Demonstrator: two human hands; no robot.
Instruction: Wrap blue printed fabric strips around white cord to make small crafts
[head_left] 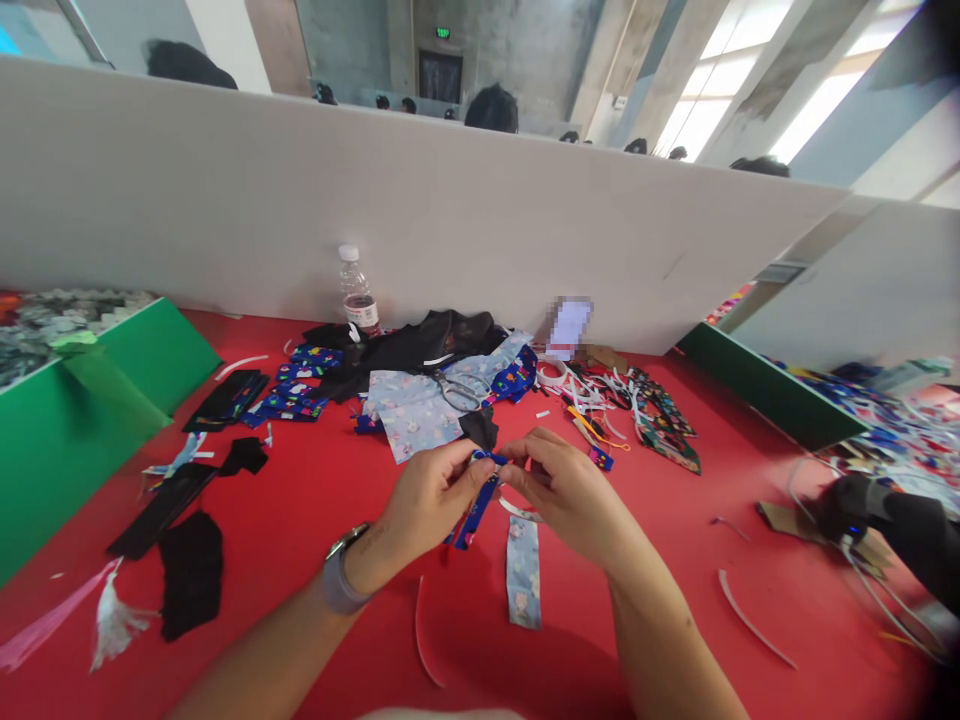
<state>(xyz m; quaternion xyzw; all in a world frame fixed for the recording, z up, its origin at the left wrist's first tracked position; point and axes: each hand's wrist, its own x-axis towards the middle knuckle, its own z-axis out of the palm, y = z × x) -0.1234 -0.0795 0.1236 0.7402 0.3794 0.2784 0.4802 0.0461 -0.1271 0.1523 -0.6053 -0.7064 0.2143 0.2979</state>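
Both hands meet over the middle of the red table, fingers pinched on one narrow strip of blue patterned fabric [474, 516]. My left hand [431, 492] grips it between thumb and fingers, and the strip's lower end hangs below. On the strip's upper right end, my right hand [566, 488] is closed with thumb and fingertips. A scrap of black cloth [480, 427] lies just beyond the fingertips. Below the hands rests a light blue patterned fabric strip [523, 575], with a curved white strip [519, 510] at its top. Part of the held fabric is hidden by the fingers.
Scissors [459, 392] lie on light blue cloth [409, 405] beyond the hands. A bottle [358, 295] and a phone [570, 328] stand by the white partition [420, 200]. Green dividers [82, 440] flank the red table [315, 620]. Black fabric pieces [193, 572] lie left.
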